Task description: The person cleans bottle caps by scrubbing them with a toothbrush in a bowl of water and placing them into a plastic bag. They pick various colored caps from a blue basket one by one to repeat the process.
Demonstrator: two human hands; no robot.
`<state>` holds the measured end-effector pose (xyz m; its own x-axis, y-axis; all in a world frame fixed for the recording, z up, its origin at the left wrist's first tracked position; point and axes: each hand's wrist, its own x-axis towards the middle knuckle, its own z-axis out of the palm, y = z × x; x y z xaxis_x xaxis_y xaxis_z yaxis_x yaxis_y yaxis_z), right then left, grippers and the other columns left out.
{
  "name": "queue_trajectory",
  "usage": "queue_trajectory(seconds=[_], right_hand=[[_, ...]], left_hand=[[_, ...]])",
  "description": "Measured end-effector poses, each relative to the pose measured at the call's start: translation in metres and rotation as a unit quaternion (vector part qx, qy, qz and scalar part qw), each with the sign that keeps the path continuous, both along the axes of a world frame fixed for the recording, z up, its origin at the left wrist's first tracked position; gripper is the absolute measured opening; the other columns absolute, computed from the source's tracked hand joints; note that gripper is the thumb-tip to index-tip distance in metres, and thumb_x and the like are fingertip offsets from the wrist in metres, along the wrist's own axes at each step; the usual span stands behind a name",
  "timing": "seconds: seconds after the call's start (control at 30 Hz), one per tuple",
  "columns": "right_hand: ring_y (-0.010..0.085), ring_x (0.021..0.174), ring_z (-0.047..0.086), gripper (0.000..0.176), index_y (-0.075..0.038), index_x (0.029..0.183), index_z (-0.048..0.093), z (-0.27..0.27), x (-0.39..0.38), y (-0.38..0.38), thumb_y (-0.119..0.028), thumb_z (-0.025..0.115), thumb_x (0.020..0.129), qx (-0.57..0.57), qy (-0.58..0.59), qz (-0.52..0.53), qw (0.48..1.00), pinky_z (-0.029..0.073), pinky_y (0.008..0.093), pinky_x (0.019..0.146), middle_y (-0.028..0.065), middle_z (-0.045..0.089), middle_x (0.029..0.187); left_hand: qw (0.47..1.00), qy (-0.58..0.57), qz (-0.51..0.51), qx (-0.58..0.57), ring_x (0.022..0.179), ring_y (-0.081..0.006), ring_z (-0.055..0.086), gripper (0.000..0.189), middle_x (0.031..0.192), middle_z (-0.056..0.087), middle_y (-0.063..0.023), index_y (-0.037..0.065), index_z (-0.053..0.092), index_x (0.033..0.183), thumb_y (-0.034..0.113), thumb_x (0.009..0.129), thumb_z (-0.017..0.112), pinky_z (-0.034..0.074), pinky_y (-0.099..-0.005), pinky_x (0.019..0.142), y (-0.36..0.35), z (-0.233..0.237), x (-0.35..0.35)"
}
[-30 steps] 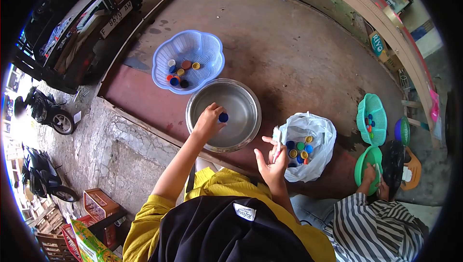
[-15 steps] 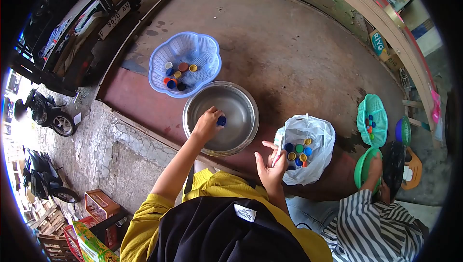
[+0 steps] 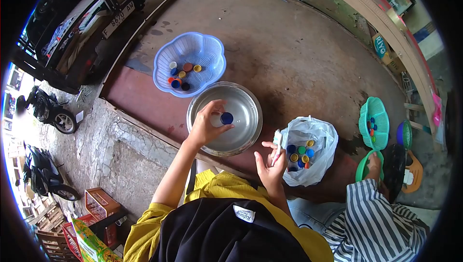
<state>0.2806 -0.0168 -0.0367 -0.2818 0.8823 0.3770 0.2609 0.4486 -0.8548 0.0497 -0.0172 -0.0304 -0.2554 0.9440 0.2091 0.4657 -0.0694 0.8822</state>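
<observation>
**One blue cap held over the steel bowl, brush hand standing by**

Pinching a blue bottle cap point(image 3: 226, 118) in the left hand point(image 3: 205, 124), clamped between thumb and fingertips, hollow side turned up toward the camera. Holding it just over the inside of the stainless steel bowl point(image 3: 247, 99), directly beneath that hand; cannot tell whether the bowl has water in it.

Gripping a small white object point(image 3: 278, 140), seemingly a brush, in the right hand point(image 3: 270, 164), fingers curled shut around it. Raised close to the body, well short of the cap.

Just past the right hand's fingertips: a white plastic bag point(image 3: 319, 134), mouth open on a heap of mixed caps point(image 3: 299, 151). Beyond the left hand, touching the bowl's far rim: a pale blue perforated basket point(image 3: 197, 47) with a handful of loose caps point(image 3: 181, 75) on its bottom. Well off to the right of the right hand: another person's hand point(image 3: 372, 161) at a green basin point(image 3: 361, 173), below a teal basket point(image 3: 374, 117).

Judged from all this: midway through one cap, lifted over the bowl but neither scrubbed nor set in the blue basket. Calls next for closing the gap between the two hands. Also for keeping the pinch on the cap's rim, leaving the hollow side free for the white tool. Best done over the bowl, to catch a slipped cap.
</observation>
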Motion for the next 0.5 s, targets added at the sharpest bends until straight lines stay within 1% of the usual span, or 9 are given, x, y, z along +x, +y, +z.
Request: queue_trajectory(seconds=[0.07,0.13,0.17,0.27,0.3,0.33,0.4,0.43,0.5], right_hand=[[0.0048,0.049,0.03,0.031,0.0,0.096,0.05,-0.003,0.0,0.0,-0.003,0.071,0.074,0.002,0.006,0.003,1.0,0.024,0.0206,0.042,0.005,0.062,0.097],[0.005,0.049,0.031,0.031,0.0,0.096,0.049,-0.004,0.002,-0.002,-0.003,0.071,0.074,0.001,0.011,0.005,1.0,0.025,0.0209,0.042,0.0054,0.062,0.098],[0.0051,0.049,0.031,0.031,0.0,0.095,0.049,-0.004,0.002,-0.002,-0.003,0.071,0.074,0.001,0.013,0.005,1.0,0.025,0.021,0.043,0.0057,0.062,0.098],[0.0053,0.05,0.032,0.03,0.0,0.093,0.048,-0.001,0.001,-0.001,-0.003,0.071,0.074,-0.013,0.012,0.004,1.0,0.026,0.0217,0.043,0.0053,0.06,0.095],[0.0053,0.05,0.032,0.03,-0.001,0.093,0.048,-0.001,0.001,-0.002,-0.003,0.071,0.074,-0.02,0.009,0.005,1.0,0.026,0.0219,0.043,0.0049,0.06,0.094],[0.0052,0.051,0.032,0.03,-0.001,0.093,0.048,0.0,0.001,-0.002,-0.003,0.071,0.074,-0.02,0.001,0.006,1.0,0.026,0.0219,0.043,0.0045,0.058,0.091],[0.0051,0.052,0.033,0.03,-0.001,0.092,0.047,0.0,0.001,-0.003,-0.004,0.071,0.074,-0.018,-0.015,0.009,1.0,0.027,0.0218,0.043,0.0038,0.054,0.086],[0.0057,0.052,0.034,0.03,-0.001,0.092,0.047,-0.002,0.0,0.001,-0.004,0.071,0.075,-0.005,0.007,0.011,1.0,0.028,0.0215,0.044,0.0038,0.052,0.085],[0.0068,0.054,0.035,0.029,-0.002,0.091,0.046,-0.011,-0.003,0.001,-0.003,0.07,0.076,0.014,0.052,0.01,0.998,0.029,0.0209,0.045,0.0039,0.048,0.082]], left_hand=[[0.998,0.05,0.011,0.042,0.091,-0.0248,0.059,0.061,0.094,0.06,-0.0091,0.004,0.053,0.116,0.007,0.061,0.079,0.049,-0.0358,0.083,-0.001,0.0,0.0],[0.982,0.186,-0.034,0.022,0.091,-0.025,0.058,0.06,0.094,0.06,-0.0084,0.005,0.053,0.116,0.01,0.062,0.079,0.046,-0.037,0.083,-0.008,0.002,-0.002],[0.966,0.253,-0.055,0.013,0.092,-0.0252,0.057,0.059,0.094,0.06,-0.008,0.005,0.054,0.115,0.012,0.063,0.079,0.045,-0.0377,0.083,-0.009,0.003,-0.003],[0.991,0.098,-0.029,0.091,0.09,-0.0246,0.056,0.059,0.094,0.06,-0.0063,0.008,0.055,0.116,0.014,0.062,0.078,0.042,-0.0363,0.082,-0.008,0.015,0.011],[0.991,0.082,-0.035,0.101,0.091,-0.0242,0.055,0.062,0.094,0.06,-0.005,0.01,0.054,0.119,0.013,0.061,0.078,0.041,-0.0356,0.083,-0.006,0.01,0.01],[0.984,0.156,-0.052,0.063,0.091,-0.0243,0.055,0.064,0.094,0.06,-0.0053,0.01,0.053,0.12,0.012,0.061,0.077,0.042,-0.0357,0.083,-0.006,0.004,0.008],[0.951,0.299,-0.083,-0.013,0.091,-0.0244,0.055,0.067,0.094,0.06,-0.0057,0.01,0.051,0.123,0.01,0.061,0.077,0.043,-0.0361,0.082,-0.007,-0.004,0.002],[0.969,0.236,-0.069,0.011,0.09,-0.0253,0.055,0.071,0.095,0.06,-0.0073,0.009,0.048,0.126,0.007,0.062,0.077,0.043,-0.0367,0.084,-0.009,-0.003,0.002],[0.991,0.122,-0.043,0.041,0.091,-0.0252,0.055,0.072,0.095,0.06,-0.0063,0.009,0.048,0.126,0.006,0.061,0.077,0.042,-0.0369,0.085,-0.01,0.004,0.007]])
